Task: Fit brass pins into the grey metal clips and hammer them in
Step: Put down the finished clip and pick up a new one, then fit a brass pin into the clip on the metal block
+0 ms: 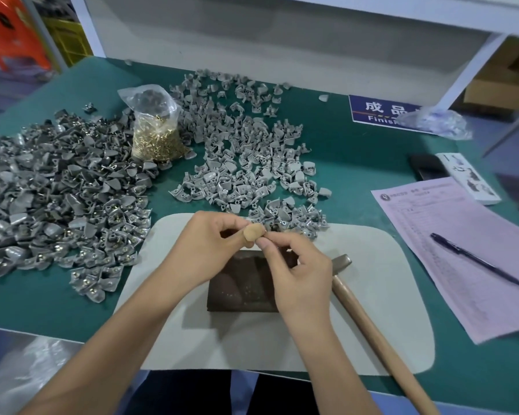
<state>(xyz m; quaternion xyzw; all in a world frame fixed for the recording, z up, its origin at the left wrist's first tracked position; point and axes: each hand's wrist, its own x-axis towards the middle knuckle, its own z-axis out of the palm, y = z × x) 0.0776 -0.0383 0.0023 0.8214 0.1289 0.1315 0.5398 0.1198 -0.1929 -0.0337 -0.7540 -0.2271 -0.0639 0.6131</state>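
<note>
Pinched something tiny between both hands (253, 241) over the dark block (240, 283); hidden, orientation unreadable; hammer (369, 322) handle angled toward the viewer.

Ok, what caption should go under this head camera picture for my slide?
Both hands, left and right, pinch a small part above a dark block, hammer lying alongside, grey clips heaped around a bag of brass pins.

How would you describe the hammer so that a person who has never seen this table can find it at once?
Start at the pale mat lying on the green table, nearest the person. On its right side, beside the dark block, lies the hammer. It is the only long tool with a wooden handle and a metal head.
</note>
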